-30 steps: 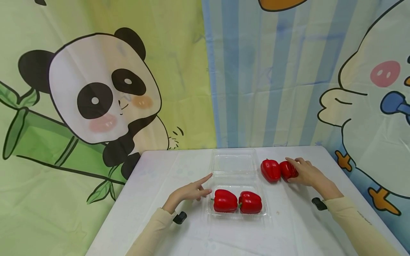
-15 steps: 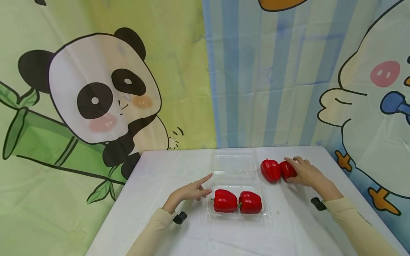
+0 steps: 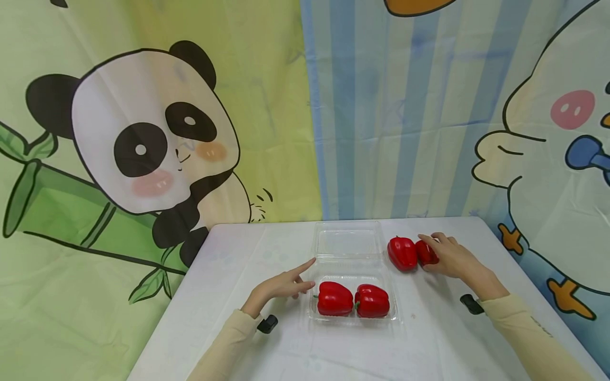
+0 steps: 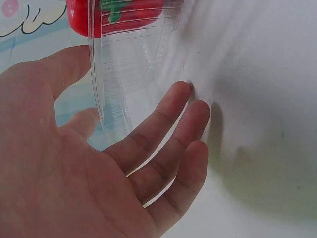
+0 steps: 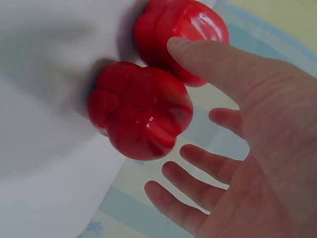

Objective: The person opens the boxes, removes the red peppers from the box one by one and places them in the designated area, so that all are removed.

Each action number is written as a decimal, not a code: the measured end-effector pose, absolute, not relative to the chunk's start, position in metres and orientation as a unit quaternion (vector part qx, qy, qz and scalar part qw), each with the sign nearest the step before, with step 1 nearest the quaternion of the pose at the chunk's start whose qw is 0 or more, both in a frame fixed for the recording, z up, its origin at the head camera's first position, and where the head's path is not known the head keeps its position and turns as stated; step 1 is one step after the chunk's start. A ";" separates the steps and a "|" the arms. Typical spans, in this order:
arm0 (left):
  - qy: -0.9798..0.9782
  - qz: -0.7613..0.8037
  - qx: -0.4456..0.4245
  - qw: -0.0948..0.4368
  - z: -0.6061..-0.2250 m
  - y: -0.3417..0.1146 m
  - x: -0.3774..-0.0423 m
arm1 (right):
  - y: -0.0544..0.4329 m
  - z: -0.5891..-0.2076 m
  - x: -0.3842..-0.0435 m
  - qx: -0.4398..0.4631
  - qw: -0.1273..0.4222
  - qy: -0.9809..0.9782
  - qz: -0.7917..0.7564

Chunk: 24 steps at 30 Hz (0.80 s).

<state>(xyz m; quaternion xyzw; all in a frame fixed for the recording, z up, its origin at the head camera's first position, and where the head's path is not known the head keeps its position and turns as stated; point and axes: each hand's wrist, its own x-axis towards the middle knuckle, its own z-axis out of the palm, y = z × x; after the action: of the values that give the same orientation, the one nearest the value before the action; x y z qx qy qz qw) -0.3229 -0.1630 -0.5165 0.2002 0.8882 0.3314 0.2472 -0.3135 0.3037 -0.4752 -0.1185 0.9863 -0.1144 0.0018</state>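
Note:
A clear plastic clamshell box (image 3: 311, 312) lies open on the table with two red bell peppers (image 3: 335, 299) side by side in its base. My left hand (image 3: 281, 286) is at the box's left side, fingers spread, with fingertips right at the rim in the left wrist view. Two more red bell peppers stand together to the right of the box's lid. My right hand (image 3: 455, 260) is around the right one (image 5: 141, 111), thumb on the near side and fingers beyond. In the right wrist view a gap shows between the fingers and this pepper; the thumb overlaps the other pepper (image 5: 183, 29).
The box's transparent lid (image 3: 349, 241) lies folded back toward the far edge of the white table (image 3: 267, 349). Behind the table hangs a cartoon curtain (image 3: 267, 106) with a panda. A small black device (image 3: 268, 324) is worn at each wrist.
My right hand has shifted slightly left, covering more of the right pepper. The left hand and the peppers in the box have stayed put.

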 end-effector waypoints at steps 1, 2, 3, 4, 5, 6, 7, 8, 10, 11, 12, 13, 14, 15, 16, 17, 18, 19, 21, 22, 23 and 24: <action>0.888 0.332 0.201 0.247 -0.516 -0.163 -0.323 | 0.303 -0.475 -0.313 -0.121 0.000 0.986 -0.112; 0.888 0.332 0.202 0.247 -0.516 -0.163 -0.323 | 0.302 -0.474 -0.313 -0.123 -0.002 0.986 -0.111; 0.888 0.332 0.202 0.247 -0.516 -0.163 -0.323 | 0.301 -0.473 -0.312 -0.126 -0.005 0.986 -0.110; 0.888 0.332 0.202 0.247 -0.516 -0.163 -0.323 | 0.300 -0.472 -0.312 -0.128 -0.007 0.986 -0.110; 0.887 0.332 0.203 0.248 -0.515 -0.163 -0.323 | 0.298 -0.471 -0.311 -0.130 -0.008 0.985 -0.110; 0.887 0.333 0.203 0.248 -0.515 -0.163 -0.322 | 0.297 -0.470 -0.311 -0.131 -0.009 0.985 -0.111; 0.887 0.333 0.203 0.249 -0.514 -0.163 -0.322 | 0.296 -0.470 -0.310 -0.133 -0.010 0.985 -0.111; 0.886 0.333 0.203 0.249 -0.514 -0.163 -0.322 | 0.295 -0.469 -0.310 -0.135 -0.011 0.984 -0.112; 0.886 0.333 0.202 0.250 -0.514 -0.163 -0.322 | 0.293 -0.467 -0.308 -0.139 -0.014 0.984 -0.109; 0.887 0.333 0.201 0.250 -0.514 -0.163 -0.322 | 0.292 -0.466 -0.308 -0.142 -0.014 0.984 -0.109; 0.887 0.332 0.200 0.250 -0.514 -0.163 -0.321 | 0.290 -0.466 -0.307 -0.144 -0.015 0.984 -0.109; 0.888 0.331 0.200 0.250 -0.514 -0.163 -0.321 | 0.289 -0.465 -0.306 -0.145 -0.016 0.983 -0.107; 0.888 0.330 0.199 0.250 -0.514 -0.163 -0.321 | 0.288 -0.464 -0.306 -0.146 -0.016 0.983 -0.107; 0.889 0.329 0.198 0.250 -0.514 -0.163 -0.321 | 0.287 -0.464 -0.306 -0.147 -0.016 0.983 -0.108; 0.889 0.329 0.198 0.250 -0.513 -0.163 -0.321 | 0.286 -0.463 -0.305 -0.148 -0.015 0.983 -0.110; 0.889 0.328 0.198 0.250 -0.513 -0.163 -0.321 | 0.285 -0.462 -0.305 -0.148 -0.014 0.983 -0.112; 0.889 0.328 0.198 0.250 -0.514 -0.163 -0.321 | 0.283 -0.461 -0.304 -0.147 -0.013 0.982 -0.114; 0.889 0.328 0.198 0.249 -0.514 -0.163 -0.321 | 0.282 -0.460 -0.303 -0.147 -0.012 0.982 -0.116; 0.889 0.328 0.198 0.250 -0.514 -0.163 -0.321 | 0.279 -0.459 -0.302 -0.148 -0.012 0.982 -0.119; 0.889 0.328 0.198 0.250 -0.514 -0.163 -0.322 | 0.277 -0.458 -0.300 -0.151 -0.013 0.981 -0.120; 0.890 0.328 0.197 0.250 -0.514 -0.163 -0.322 | 0.276 -0.457 -0.299 -0.154 -0.014 0.981 -0.121; 0.890 0.328 0.196 0.250 -0.515 -0.163 -0.322 | 0.274 -0.457 -0.298 -0.158 -0.016 0.980 -0.121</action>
<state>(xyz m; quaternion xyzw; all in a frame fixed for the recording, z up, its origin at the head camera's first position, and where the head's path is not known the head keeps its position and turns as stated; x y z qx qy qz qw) -0.3219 -0.1631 -0.5148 0.1956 0.8899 0.3278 0.2496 -0.2981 0.2744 -0.4570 -0.1581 0.9798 -0.1214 -0.0161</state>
